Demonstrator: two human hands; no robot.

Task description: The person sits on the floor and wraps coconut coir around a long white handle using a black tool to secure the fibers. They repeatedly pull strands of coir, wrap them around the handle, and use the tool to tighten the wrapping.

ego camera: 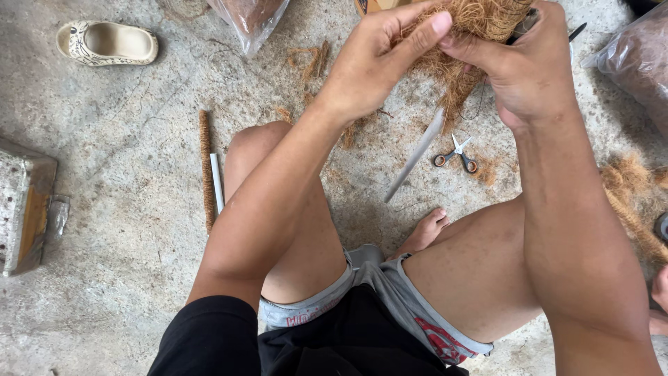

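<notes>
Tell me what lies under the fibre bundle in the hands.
Under the fibre bundle, on the floor: small scissors, loose fibre scraps and a pale rod, its upper end hidden behind the fibre.

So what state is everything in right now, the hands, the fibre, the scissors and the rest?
Left hand: fingers pinching the coir fibre bundle.
Right hand: gripping the same bundle.
Coir fibre bundle: held up off the floor, strands hanging loose.
Scissors: lying on the concrete floor, blades slightly open.
Fibre-wrapped stick: lying flat.
White stick: lying flat beside it.
Shoe: upright, empty.

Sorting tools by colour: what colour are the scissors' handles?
Orange-brown handles on the scissors, best seen in the head view.
</notes>
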